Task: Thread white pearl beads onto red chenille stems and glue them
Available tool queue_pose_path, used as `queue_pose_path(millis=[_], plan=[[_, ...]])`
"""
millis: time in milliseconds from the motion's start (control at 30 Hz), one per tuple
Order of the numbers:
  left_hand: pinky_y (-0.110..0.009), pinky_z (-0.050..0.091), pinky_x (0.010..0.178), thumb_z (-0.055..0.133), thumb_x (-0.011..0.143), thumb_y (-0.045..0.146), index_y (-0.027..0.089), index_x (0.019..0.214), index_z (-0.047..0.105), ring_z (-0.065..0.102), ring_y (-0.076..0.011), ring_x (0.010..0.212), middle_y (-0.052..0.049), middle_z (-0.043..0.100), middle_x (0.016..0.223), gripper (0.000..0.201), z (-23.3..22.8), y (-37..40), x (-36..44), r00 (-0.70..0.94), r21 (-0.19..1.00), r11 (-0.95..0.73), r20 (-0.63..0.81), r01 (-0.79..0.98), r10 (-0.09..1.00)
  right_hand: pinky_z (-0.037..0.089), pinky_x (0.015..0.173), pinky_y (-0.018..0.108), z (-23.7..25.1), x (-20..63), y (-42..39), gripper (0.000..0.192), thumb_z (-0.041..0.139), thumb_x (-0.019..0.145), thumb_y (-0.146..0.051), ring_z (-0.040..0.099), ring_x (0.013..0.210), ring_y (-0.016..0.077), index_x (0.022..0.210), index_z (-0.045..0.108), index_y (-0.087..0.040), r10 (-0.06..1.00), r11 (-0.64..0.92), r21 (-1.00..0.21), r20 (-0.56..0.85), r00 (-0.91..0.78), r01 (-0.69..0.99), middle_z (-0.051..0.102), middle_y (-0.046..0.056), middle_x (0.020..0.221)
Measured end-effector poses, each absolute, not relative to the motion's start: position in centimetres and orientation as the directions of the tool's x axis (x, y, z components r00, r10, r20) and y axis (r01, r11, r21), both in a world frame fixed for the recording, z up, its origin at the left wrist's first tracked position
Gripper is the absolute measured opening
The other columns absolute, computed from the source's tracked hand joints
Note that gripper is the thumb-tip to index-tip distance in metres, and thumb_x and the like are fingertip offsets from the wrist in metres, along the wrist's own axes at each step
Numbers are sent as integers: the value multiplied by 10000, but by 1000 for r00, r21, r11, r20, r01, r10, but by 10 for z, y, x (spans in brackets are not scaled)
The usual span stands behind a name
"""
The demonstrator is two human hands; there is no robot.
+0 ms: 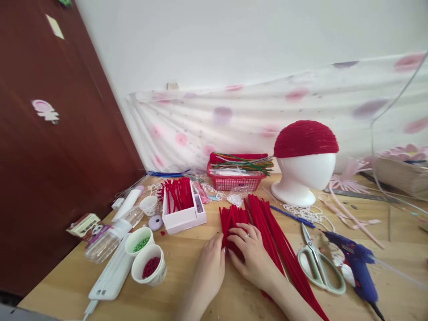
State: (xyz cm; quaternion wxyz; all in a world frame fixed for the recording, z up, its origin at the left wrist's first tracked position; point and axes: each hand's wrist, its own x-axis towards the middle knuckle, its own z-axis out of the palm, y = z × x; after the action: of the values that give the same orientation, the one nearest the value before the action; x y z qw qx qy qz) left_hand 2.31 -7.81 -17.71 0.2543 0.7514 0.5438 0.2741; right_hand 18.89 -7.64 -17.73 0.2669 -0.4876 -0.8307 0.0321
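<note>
A bundle of red pipe cleaners (230, 216) lies on the wooden table in front of me. My left hand (211, 255) is closed at its left edge, fingertips against the stems. Over the same bundle curls my right hand (248, 248), a ring on one finger, thumb and fingers around the stems. What sits under the palms is hidden. Just right of it, longer red pipe cleaners (284, 240) run towards me and pass partly beneath my right forearm. Beyond stands a white foam mannequin head (306, 176), its top covered by a red cap (306, 139) of close rows.
Scissors (319, 263) and a blue glue gun (356, 258) lie at right. A white box (185, 219) holds short red pieces. Paper cups contain green beads (141, 243) and dark red beads (151, 267), beside a power strip (112, 274). A red basket (236, 182) stands behind.
</note>
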Motion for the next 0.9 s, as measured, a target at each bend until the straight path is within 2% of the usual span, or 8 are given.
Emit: queue_pose_path(millis=[67,167,267,333,400,533,700,900], plan=[[-482,417,1103,477,881,165,133,1354,574,501,-305,1343,-171,538,1443,484,-157,-94,13,335,670,-305,88,677,938,421,985,604,-182,193,-74,235,523,885,-130,526,1165,357,1072,663,-162,804,535,-321,476,-356,781,680,143,1122],[-450,470,1063,581,862,211,288,1202,686,587,-280,1249,-78,615,1378,365,-116,-110,-11,462,668,-362,30,650,886,512,891,559,-191,200,-69,240,489,937,-154,598,1042,327,1087,669,-203,744,551,-345,615,-260,760,682,133,1019],[-402,510,1005,531,904,221,297,1092,711,649,-245,1130,-53,702,1220,272,-83,-103,-43,360,596,-365,134,715,923,576,835,451,-196,206,-66,489,384,932,-67,634,1045,276,1343,538,-284,720,585,-393,654,-231,710,694,96,1041],[-424,502,998,489,918,226,264,1140,683,635,-257,1130,-77,690,1218,297,-72,-85,-65,233,511,-328,242,794,942,591,832,402,-196,208,-66,668,322,898,-10,632,1097,242,1487,347,-324,736,586,-418,634,-239,695,706,68,1094],[-465,469,1019,477,906,195,231,1169,674,594,-285,1184,-103,646,1282,330,-68,-62,-84,173,415,-279,275,866,946,598,837,404,-196,210,-65,695,306,890,-13,628,1120,237,1515,272,-315,747,565,-420,625,-225,710,698,69,1142],[-454,450,989,572,824,131,219,1101,723,576,-312,1174,-124,638,1295,328,-70,-20,-106,252,263,-289,167,920,953,590,871,454,-197,212,-62,490,348,930,-92,632,1120,268,1386,430,-250,743,524,-407,648,-168,748,655,123,1193],[-388,444,845,651,772,138,246,659,735,589,-286,986,-49,773,1003,178,-70,4,-113,386,228,-401,110,887,916,602,832,419,-195,212,-60,347,419,936,-125,659,1050,263,1242,526,-248,729,556,-359,643,-232,750,694,94,1112],[-418,386,895,656,766,124,259,667,734,602,-275,968,-23,778,859,185,-62,13,-117,485,225,-487,69,844,872,602,805,406,-194,213,-60,327,433,935,-124,677,990,258,1198,563,-268,728,574,-346,631,-268,742,712,73,1045]])
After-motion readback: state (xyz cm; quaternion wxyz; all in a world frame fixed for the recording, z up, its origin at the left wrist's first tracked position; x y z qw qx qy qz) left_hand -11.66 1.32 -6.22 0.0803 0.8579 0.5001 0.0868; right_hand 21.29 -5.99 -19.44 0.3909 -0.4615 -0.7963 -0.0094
